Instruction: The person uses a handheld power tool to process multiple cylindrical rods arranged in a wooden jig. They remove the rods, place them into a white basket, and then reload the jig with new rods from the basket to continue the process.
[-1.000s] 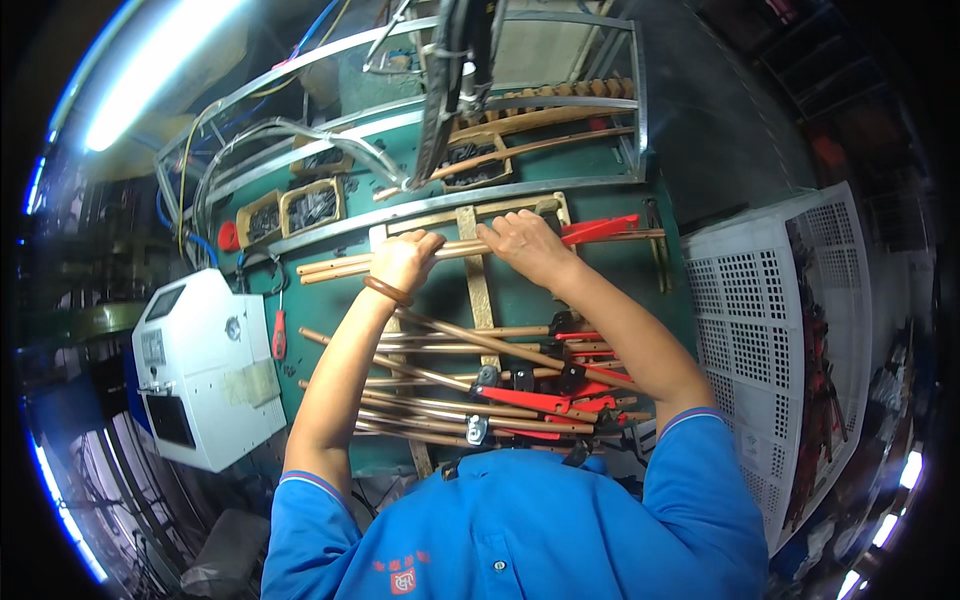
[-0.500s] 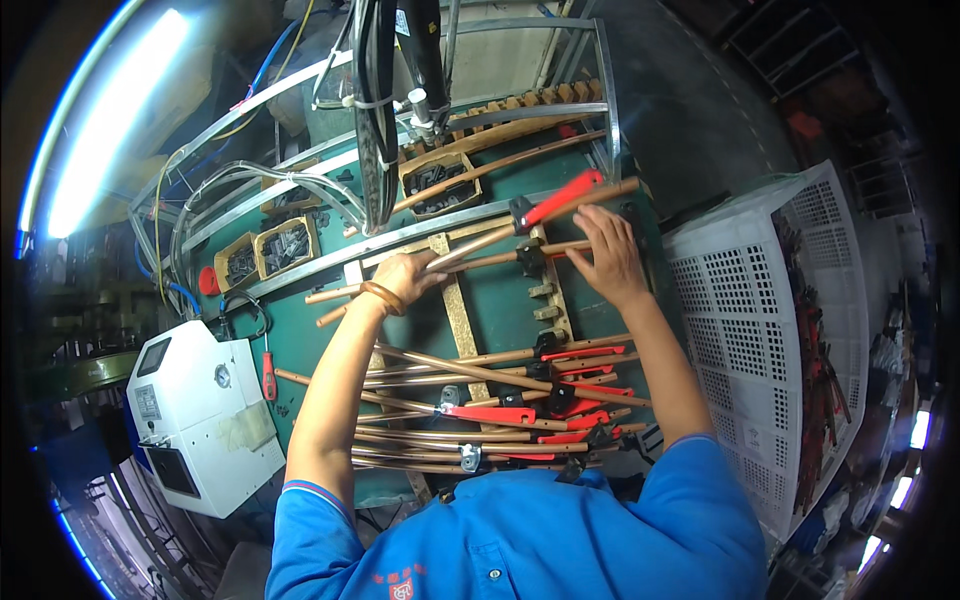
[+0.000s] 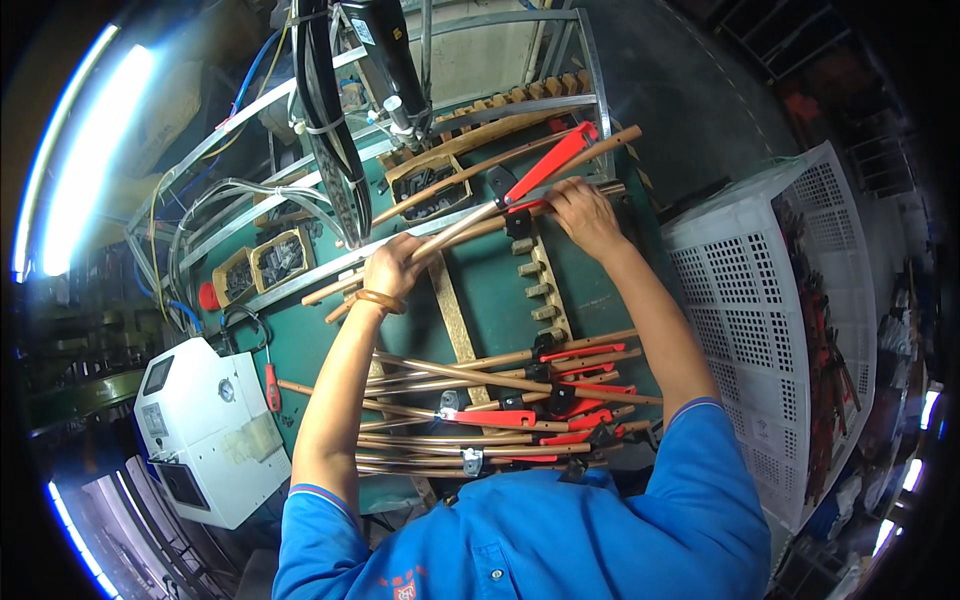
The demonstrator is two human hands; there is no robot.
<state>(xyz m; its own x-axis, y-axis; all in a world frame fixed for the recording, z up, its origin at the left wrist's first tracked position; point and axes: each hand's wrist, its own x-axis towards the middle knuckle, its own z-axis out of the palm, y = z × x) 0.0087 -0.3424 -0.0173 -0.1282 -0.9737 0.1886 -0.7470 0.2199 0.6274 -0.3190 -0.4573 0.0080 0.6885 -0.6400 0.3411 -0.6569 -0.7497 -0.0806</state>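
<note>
My left hand (image 3: 392,266) is closed around a copper-coloured tube (image 3: 455,230), which slants up to the right. A black bracket and a raised red lever (image 3: 553,163) are on this tube. Just below it lies a second copper-coloured tube (image 3: 478,231) with a black bracket (image 3: 518,223); its left part passes by my left hand. My right hand (image 3: 588,216) has its fingers curled over the second tube's right part, beside that bracket. Closer to me, several similar tubes (image 3: 420,377) with red levers (image 3: 490,416) lie crossed in a pile.
A notched wooden rack strip (image 3: 541,283) lies on the green table (image 3: 400,335). Beyond are boxes of small dark parts (image 3: 280,258) and a metal frame rail (image 3: 310,275). At left stand a white machine (image 3: 215,430) and a red-handled screwdriver (image 3: 272,388); at right, a white perforated crate (image 3: 740,330).
Both tubes have moved away from me, and the raised red lever has shifted up and left. My right hand, whose fingers were spread, has moved left and curled onto the lower tube.
</note>
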